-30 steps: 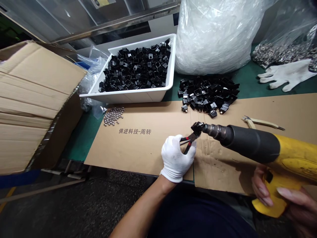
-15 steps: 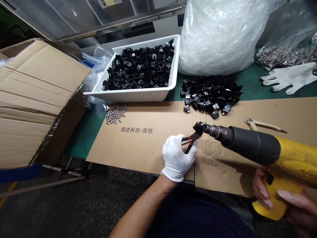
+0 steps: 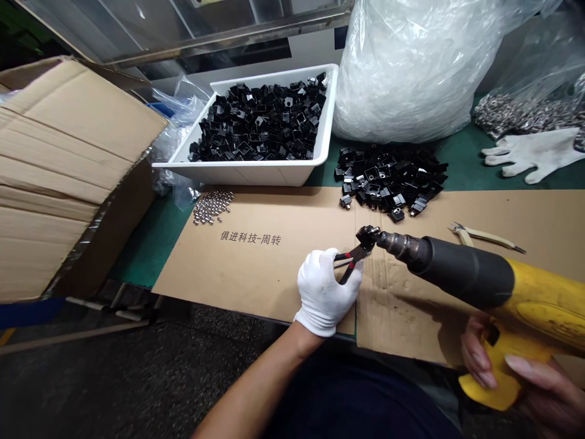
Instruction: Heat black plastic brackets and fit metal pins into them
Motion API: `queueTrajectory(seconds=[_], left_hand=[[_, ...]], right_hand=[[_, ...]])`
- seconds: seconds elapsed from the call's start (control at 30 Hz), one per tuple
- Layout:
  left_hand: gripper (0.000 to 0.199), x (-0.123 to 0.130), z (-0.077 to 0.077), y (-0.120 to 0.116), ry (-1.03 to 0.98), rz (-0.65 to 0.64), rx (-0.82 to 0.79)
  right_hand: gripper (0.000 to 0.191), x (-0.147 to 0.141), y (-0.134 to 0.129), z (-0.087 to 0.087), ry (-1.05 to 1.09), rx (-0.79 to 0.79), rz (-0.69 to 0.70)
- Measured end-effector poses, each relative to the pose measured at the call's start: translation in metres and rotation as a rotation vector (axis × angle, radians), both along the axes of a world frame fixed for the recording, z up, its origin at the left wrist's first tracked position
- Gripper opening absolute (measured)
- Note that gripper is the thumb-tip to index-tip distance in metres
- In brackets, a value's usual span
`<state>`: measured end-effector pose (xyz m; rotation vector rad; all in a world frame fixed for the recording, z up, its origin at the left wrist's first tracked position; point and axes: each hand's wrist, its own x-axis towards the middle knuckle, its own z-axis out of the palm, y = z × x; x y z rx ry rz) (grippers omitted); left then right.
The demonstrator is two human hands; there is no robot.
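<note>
My gloved left hand (image 3: 325, 292) grips red-and-black pliers (image 3: 350, 262), which hold a small black part (image 3: 367, 238) against the metal nozzle of a yellow-and-black pneumatic tool (image 3: 466, 265). My bare right hand (image 3: 543, 390) wraps the tool's yellow handle, and its fingers curl around the front. Both hands are above a brown cardboard sheet (image 3: 256, 274). The pliers' jaws are partly hidden by the black part and my glove.
A white tray (image 3: 242, 174) of black parts stands ahead, beside a loose pile of black parts (image 3: 388, 180). Steel balls (image 3: 212, 206) and side cutters (image 3: 484, 239) lie on the cardboard. A large carton (image 3: 68, 171) stands left; a plastic bag (image 3: 411, 67) stands behind.
The whole scene has shifted slightly right in view as my head turned. My hands, the pliers and the tool keep the same hold, with the part still at the nozzle.
</note>
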<state>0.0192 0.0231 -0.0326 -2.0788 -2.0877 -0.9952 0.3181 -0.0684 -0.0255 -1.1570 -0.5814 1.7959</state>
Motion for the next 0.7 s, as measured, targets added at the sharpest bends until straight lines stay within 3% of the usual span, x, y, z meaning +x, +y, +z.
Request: queueTrajectory(seconds=[0.53,0.7], left_hand=[[0.03,-0.0011,0.0,0.0015,-0.02,-0.034,-0.007],[0.03,-0.0011,-0.0002,0.0014,-0.012,-0.027,-0.002]], right_hand=[[0.032,-0.0041,-0.0016,-0.0002,0.003,-0.001,-0.052],[0.032,0.0015,-0.0006,-0.0049,0.018,0.028,0.037]])
